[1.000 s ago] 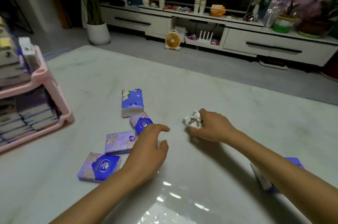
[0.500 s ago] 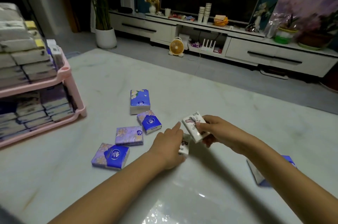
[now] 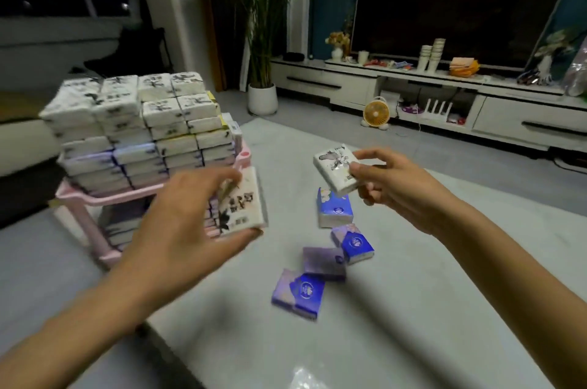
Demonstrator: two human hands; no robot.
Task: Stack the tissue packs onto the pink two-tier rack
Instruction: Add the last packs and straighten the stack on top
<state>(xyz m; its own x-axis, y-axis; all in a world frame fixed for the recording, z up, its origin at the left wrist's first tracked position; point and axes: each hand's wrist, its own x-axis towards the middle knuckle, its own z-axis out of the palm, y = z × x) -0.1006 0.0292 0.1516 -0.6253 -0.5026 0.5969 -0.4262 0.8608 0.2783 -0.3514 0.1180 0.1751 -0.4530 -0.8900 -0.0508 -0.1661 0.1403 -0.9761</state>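
Observation:
My left hand [image 3: 187, 223] grips a white tissue pack with black print [image 3: 243, 202], held in the air just right of the pink two-tier rack [image 3: 95, 198]. A second white pack [image 3: 335, 169] is pinched in my right hand [image 3: 390, 185], raised above the table. The rack's top tier carries a tall pile of white and pale packs [image 3: 136, 128]; more packs fill the lower tier. Several blue and purple packs lie on the table: one upright [image 3: 333, 210], one tilted [image 3: 354, 244], a purple one [image 3: 324, 263] and a blue one nearest me [image 3: 300, 291].
The white marble table [image 3: 397, 325] extends to the right and toward me. Behind it are a low TV cabinet [image 3: 444, 93] with cups and clutter, a small orange fan [image 3: 376, 112], a potted palm [image 3: 262, 96] and a dark TV screen.
Both hands have lifted off the table, each with a white pack. The left hand has moved left toward the rack. The view has swung left, showing the whole rack.

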